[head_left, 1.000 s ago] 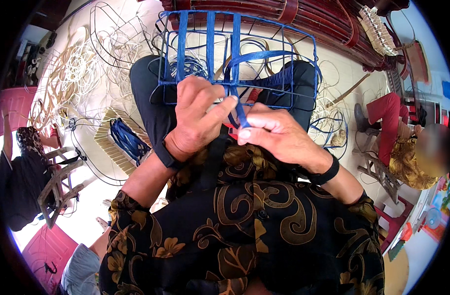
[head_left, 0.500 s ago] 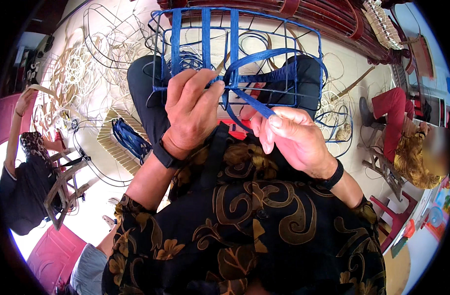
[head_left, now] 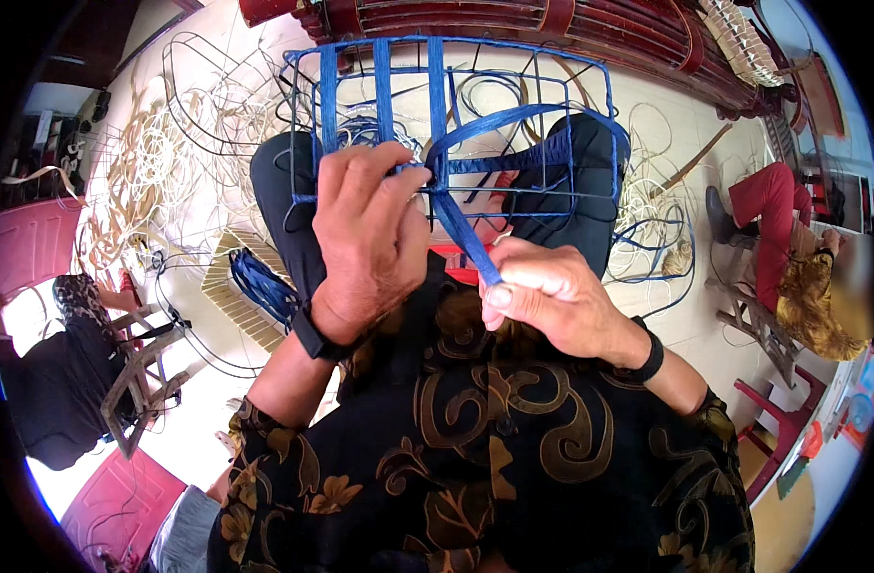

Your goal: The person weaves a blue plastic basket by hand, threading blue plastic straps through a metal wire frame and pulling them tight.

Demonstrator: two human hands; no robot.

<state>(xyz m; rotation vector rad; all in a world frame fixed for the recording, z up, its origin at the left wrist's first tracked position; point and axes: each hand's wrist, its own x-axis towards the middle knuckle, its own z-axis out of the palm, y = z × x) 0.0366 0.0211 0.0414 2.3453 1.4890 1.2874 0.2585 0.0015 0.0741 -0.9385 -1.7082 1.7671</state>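
Observation:
Across my knees rests a wire basket frame [head_left: 589,67], its rods wrapped in blue, with several wide blue bands running over its left part. My left hand [head_left: 365,215] grips the frame's near side, its fingers curled around the rod beside a vertical band. In my right hand [head_left: 547,296], the end of a flat blue strip [head_left: 467,236] is pinched between thumb and fingers. That strip runs taut from the frame's near edge down toward me. Another length of blue strip [head_left: 508,119] loops over the right part of the frame. My left fingertips partly hide the joint there.
A tan woven tray [head_left: 229,304] with bundled blue strips [head_left: 263,286] lies left of my knee. Pale strands [head_left: 165,162] tangle on the floor at far left. Dark red slatted furniture [head_left: 513,33] stands ahead. People sit on low stools at both sides.
My right hand has drawn the blue strip down toward me and slightly left. The frame has shifted a little nearer and left. My left hand remains on its near side.

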